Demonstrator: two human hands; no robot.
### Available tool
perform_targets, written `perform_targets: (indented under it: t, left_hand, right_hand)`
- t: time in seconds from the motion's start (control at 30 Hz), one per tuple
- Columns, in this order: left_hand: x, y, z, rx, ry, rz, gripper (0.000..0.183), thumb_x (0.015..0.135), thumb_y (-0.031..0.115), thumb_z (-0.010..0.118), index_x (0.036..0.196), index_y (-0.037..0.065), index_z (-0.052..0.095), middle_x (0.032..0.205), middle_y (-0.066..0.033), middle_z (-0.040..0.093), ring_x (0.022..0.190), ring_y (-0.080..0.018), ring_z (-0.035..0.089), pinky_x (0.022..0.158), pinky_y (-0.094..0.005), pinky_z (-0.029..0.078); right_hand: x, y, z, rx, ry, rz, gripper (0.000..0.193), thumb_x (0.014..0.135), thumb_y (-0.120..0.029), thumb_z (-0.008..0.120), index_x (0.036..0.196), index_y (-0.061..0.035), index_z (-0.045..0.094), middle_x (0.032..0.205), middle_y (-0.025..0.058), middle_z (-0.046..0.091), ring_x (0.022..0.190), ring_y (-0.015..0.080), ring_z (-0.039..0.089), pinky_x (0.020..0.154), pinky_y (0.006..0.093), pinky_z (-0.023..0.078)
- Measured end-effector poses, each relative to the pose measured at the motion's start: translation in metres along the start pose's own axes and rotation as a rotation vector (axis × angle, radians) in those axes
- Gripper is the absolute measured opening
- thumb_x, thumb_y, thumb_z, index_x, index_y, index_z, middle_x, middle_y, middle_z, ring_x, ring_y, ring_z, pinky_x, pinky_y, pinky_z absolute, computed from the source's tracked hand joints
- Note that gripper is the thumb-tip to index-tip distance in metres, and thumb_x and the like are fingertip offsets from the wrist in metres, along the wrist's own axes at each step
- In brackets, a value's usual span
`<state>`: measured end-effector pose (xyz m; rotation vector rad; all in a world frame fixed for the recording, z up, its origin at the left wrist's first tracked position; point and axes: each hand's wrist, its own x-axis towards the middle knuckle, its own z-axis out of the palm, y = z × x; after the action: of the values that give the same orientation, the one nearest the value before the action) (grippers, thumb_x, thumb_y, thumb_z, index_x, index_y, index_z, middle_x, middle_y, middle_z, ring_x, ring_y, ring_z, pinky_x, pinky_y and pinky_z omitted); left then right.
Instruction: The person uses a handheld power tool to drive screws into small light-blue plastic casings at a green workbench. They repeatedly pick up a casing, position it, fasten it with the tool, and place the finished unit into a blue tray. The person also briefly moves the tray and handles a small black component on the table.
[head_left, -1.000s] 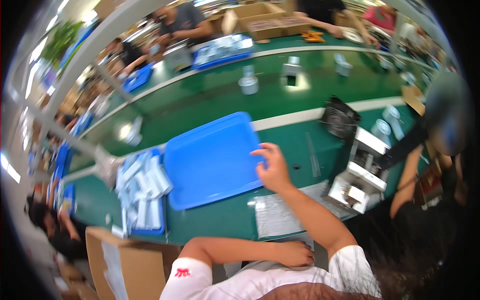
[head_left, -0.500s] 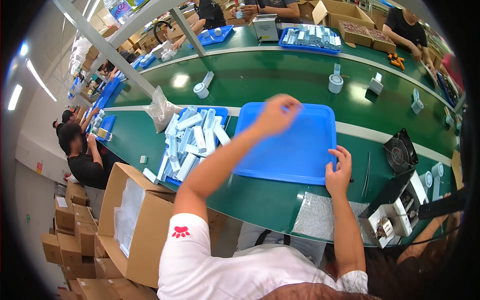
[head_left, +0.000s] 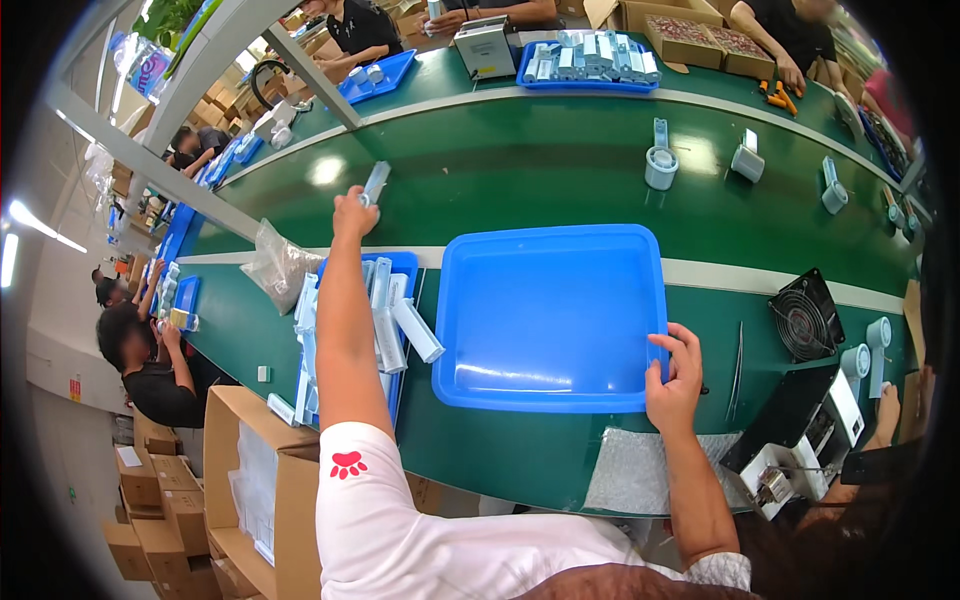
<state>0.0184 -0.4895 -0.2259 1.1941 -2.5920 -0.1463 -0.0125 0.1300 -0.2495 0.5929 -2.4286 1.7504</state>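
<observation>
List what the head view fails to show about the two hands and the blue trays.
- Left hand: holds a small pale box; too small to identify.
- Second blue tray: mostly covered by the left forearm and pale boxes.
- Right hand: fingers on the empty blue tray rim; palm hidden.

- Green counter, long and curved, a pale stripe running along its length.
- Near centre: empty blue tray, flat on the surface.
- Left of it, just beside: second blue tray loaded with pale tubes.
- Far left of that: crumpled clear bag.
- Far middle: white roller parts, spaced apart.
- Near right: black fan; bubble-wrap sheet at the near edge.
- Far side: another blue tray of boxes.
</observation>
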Motion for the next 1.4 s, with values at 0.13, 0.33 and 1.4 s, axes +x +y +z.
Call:
perform_targets:
  t: [0.13,0.33,1.4]
  left_hand:
    - [-0.041,0.056,-0.017,-0.294,0.06,0.368,0.055,0.079,0.019,0.074,0.13,0.014,0.056,0.12,-0.0189,0.055,0.114,-0.0365,0.056,0.099,-0.0427,0.046]
    - [-0.214,0.184,-0.06,-0.938,-0.275,0.79,0.052,0.083,0.006,0.07,0.132,0.012,0.052,0.126,-0.0096,0.047,0.124,-0.0255,0.048,0.103,-0.0384,0.044]
    - [-0.525,0.32,-0.032,-1.222,-0.531,0.603,0.014,0.097,-0.001,0.047,0.11,-0.001,0.053,0.114,-0.0129,0.055,0.108,-0.0207,0.053,0.098,-0.0334,0.04]
  right_hand:
    - [-0.001,0.005,-0.001,-0.047,-0.019,-0.009,0.037,0.074,0.009,0.056,0.105,-0.0074,0.069,0.124,0.0078,0.055,0.071,0.0102,0.048,0.059,0.0234,0.04]
    - [0.003,-0.021,-0.009,-0.252,0.166,-0.318,0.04,0.077,0.0,0.068,0.116,-0.0091,0.066,0.126,0.0127,0.054,0.102,0.025,0.06,0.086,0.0357,0.05]
    - [-0.035,-0.081,-0.252,0.121,0.62,-0.494,0.077,0.083,0.009,0.069,0.149,0.0016,0.028,0.13,0.0172,0.054,0.112,0.0231,0.057,0.097,0.0354,0.048]
